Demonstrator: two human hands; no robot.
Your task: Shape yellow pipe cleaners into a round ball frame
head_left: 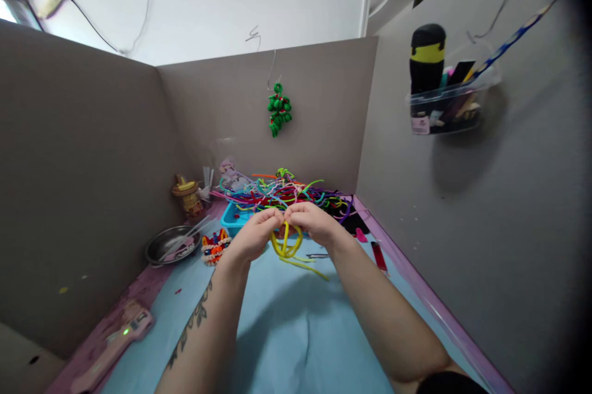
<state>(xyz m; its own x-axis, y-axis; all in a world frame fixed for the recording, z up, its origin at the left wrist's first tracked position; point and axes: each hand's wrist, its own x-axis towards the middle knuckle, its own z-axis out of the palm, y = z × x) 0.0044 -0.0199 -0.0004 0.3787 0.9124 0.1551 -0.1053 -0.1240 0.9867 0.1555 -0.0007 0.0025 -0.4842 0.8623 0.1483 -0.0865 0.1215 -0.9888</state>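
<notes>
Left hand (259, 232) and right hand (312, 222) are pinching yellow strands (285, 254) tightly, loops apparently formed, loose ends (316, 271) trailing unworked below.

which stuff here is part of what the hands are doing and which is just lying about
In use:
yellow strands, pinched by the left hand and right hand
perhaps the multicoloured strands and blue tray

Apparently just about:
hanging green ornament
metal bowl
orange-and-white piece
pink device, green light on

Grey partitions (213, 98) stand before a white wall (208, 5).
</notes>
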